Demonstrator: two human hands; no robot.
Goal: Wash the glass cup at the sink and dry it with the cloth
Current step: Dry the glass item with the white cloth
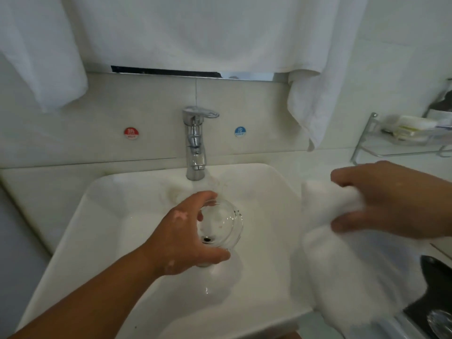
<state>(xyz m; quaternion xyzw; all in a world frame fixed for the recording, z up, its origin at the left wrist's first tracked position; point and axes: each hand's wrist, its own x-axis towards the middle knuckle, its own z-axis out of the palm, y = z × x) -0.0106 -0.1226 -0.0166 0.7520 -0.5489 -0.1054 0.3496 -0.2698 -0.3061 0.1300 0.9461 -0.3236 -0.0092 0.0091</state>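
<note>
My left hand [186,236] grips a clear glass cup [223,222] from its side, holding it over the middle of the white sink basin [102,216], above the drain. The cup's mouth faces to the right. My right hand [391,199] holds a white cloth [347,265] over the sink's right edge; the cloth hangs down and is blurred. Cup and cloth are apart. The chrome faucet [195,145] stands behind the cup, and I see no water running from it.
White towels [310,101] hang above the sink against the wall. Red hot [131,133] and blue cold [240,131] stickers flank the faucet. A metal wire shelf [391,143] with soap packets sits at the right. A dark object [435,289] lies at the lower right.
</note>
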